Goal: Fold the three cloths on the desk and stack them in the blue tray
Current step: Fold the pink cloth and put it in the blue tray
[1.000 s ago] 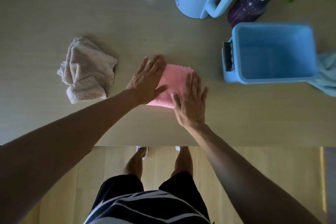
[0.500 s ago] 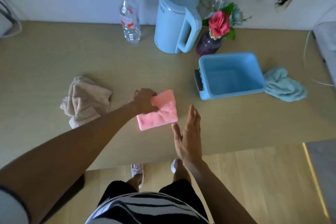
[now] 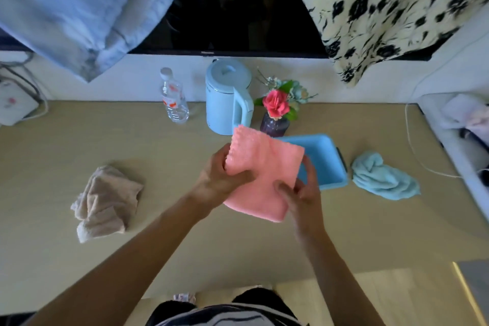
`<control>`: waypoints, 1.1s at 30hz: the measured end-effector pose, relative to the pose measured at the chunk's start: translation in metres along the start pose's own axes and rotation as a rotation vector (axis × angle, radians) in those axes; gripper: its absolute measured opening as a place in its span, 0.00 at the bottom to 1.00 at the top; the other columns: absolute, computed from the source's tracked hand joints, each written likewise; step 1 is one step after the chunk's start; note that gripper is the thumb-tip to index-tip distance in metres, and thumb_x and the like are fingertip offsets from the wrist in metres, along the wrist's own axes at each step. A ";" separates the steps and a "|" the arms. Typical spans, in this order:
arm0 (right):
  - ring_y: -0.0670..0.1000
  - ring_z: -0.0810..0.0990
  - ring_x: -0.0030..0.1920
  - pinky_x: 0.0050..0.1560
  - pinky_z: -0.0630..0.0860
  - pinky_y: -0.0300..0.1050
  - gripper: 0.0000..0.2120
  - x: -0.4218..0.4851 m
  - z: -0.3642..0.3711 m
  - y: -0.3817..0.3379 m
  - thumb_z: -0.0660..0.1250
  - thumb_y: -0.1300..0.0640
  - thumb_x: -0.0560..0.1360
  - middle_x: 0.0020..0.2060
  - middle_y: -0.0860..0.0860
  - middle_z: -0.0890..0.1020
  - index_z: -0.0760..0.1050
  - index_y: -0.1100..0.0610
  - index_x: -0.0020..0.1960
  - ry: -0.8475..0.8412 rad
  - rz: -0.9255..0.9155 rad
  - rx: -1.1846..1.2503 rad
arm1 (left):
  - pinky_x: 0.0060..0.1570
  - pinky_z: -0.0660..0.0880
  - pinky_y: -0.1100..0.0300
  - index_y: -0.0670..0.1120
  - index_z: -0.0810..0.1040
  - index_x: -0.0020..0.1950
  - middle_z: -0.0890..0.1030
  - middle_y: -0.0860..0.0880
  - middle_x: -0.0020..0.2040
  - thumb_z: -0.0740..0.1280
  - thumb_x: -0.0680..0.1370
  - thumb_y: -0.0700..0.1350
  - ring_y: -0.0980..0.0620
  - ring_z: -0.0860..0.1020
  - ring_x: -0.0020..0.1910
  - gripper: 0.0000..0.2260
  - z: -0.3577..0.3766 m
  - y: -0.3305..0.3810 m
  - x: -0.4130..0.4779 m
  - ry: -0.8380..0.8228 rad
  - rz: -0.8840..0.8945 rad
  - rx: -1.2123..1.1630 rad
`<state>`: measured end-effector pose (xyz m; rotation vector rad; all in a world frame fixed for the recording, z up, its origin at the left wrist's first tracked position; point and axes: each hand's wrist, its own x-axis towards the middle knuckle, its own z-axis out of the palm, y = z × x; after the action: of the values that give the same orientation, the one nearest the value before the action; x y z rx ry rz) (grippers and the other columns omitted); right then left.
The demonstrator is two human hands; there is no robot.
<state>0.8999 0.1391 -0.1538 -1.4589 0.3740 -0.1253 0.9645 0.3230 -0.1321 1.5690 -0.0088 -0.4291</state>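
The folded pink cloth point(image 3: 264, 172) is lifted off the desk and held in both hands, partly covering the left side of the blue tray point(image 3: 328, 164). My left hand point(image 3: 222, 177) grips its left edge. My right hand point(image 3: 301, 190) pinches its lower right corner. A crumpled beige cloth point(image 3: 105, 201) lies on the desk to the left. To the right of the tray lies a crumpled light-blue cloth point(image 3: 383, 177). What I see of the tray's inside holds nothing.
Along the back of the desk point(image 3: 185, 233) stand a plastic water bottle point(image 3: 173, 98), a light-blue kettle point(image 3: 229, 95) and a purple vase with flowers point(image 3: 276, 116). A white cable point(image 3: 415, 151) runs down the desk's right side. Garments hang over a dark screen behind.
The pink cloth was pressed flat on the desk, then gripped by my left hand; now both hands hold it raised beside the tray. My view has tilted up.
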 end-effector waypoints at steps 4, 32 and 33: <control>0.48 0.81 0.41 0.46 0.77 0.49 0.36 0.036 -0.057 -0.016 0.70 0.62 0.71 0.42 0.43 0.86 0.59 0.47 0.74 -0.012 -0.040 -0.170 | 0.44 0.82 0.53 0.49 0.75 0.60 0.85 0.52 0.46 0.76 0.67 0.46 0.53 0.83 0.42 0.23 0.046 -0.002 0.020 0.112 0.030 0.108; 0.60 0.82 0.55 0.50 0.76 0.52 0.16 0.173 -0.115 0.017 0.59 0.65 0.78 0.61 0.59 0.76 0.71 0.57 0.64 -0.541 -0.187 -1.768 | 0.65 0.72 0.52 0.48 0.72 0.72 0.70 0.43 0.69 0.78 0.68 0.41 0.43 0.73 0.66 0.33 0.157 -0.082 0.135 -0.079 -0.150 0.838; 0.59 0.81 0.57 0.52 0.77 0.53 0.16 0.175 -0.115 0.020 0.59 0.64 0.78 0.62 0.58 0.75 0.71 0.57 0.65 -0.538 -0.189 -1.795 | 0.65 0.72 0.52 0.48 0.71 0.72 0.69 0.43 0.70 0.78 0.68 0.42 0.43 0.72 0.67 0.34 0.158 -0.084 0.139 -0.097 -0.166 0.860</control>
<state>1.0240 -0.0205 -0.2115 -3.1662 -0.2534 0.6196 1.0280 0.1382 -0.2466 2.4017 -0.1561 -0.6855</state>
